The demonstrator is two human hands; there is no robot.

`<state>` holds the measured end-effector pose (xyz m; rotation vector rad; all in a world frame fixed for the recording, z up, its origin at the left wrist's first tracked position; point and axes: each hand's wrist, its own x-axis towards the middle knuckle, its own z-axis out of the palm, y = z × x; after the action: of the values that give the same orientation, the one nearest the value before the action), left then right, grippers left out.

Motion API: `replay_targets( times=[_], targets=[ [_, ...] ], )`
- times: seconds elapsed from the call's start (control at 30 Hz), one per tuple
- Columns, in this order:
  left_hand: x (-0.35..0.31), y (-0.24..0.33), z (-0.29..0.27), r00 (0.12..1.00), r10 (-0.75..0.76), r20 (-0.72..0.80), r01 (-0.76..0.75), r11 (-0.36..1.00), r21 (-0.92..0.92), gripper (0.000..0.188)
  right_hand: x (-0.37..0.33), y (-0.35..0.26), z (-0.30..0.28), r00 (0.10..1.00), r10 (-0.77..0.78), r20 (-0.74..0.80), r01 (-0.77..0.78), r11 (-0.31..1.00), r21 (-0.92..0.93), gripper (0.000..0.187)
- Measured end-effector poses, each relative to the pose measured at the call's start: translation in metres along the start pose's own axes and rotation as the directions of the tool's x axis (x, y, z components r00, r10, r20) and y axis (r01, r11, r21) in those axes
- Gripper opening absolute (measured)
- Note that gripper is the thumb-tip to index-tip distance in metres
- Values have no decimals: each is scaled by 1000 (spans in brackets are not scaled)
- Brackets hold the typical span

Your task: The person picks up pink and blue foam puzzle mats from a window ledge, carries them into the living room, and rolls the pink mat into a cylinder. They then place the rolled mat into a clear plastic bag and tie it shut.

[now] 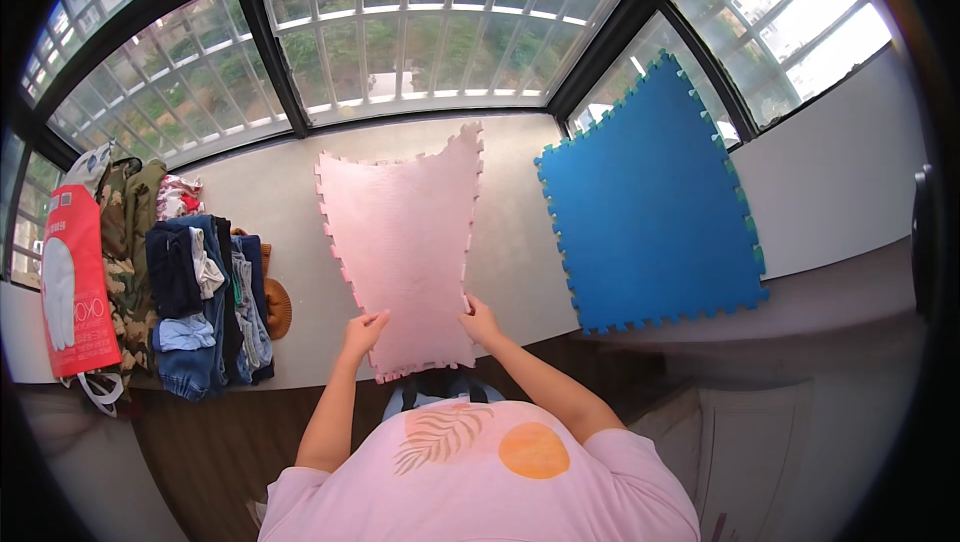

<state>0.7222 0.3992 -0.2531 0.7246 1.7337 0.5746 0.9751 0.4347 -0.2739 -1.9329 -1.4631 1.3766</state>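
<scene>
A pink foam floor mat (405, 232) with toothed, jigsaw-like edges is in front of me, its far corner bent upward. On its left edge, my left hand (365, 332) is closed, the thumb lying over the pink surface. My right hand (481, 323) pinches the opposite edge at about the same height. The near edge of the mat hangs close to my body, just past the ledge. To the right, a blue foam mat (650, 212) with the same kind of toothed edge leans toward the window, and neither hand touches it.
Folded jeans and other clothes (205, 292) are piled on the left of the pale ledge (265, 187). Beside them are camouflage clothing (122, 232) and a red bag (75, 282) with white handles. Barred windows (420, 32) close off the far side.
</scene>
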Motion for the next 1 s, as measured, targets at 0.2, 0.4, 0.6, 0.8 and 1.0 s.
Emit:
replay_targets(
  times=[0.2,0.4,0.6,0.8,1.0],
  targets=[
    [5,12,48,993,48,-112,-43,998,49,63,-38,-46,51,934,-355,40,353,902,-248,48],
    [23,-23,64,973,41,-229,-7,989,150,46,-47,-28,96,937,-283,206,346,840,-419,43],
    [30,-41,50,955,108,-275,-48,975,216,39,-17,-43,50,870,-371,324,476,803,-358,47],
    [24,-61,34,983,53,-176,-73,991,-110,32,26,-110,-259,547,-658,-517,134,679,-722,35],
    [38,-81,31,996,68,-62,-81,966,-246,33,-12,-108,-453,412,-489,-769,-518,568,-639,34]
  ],
)
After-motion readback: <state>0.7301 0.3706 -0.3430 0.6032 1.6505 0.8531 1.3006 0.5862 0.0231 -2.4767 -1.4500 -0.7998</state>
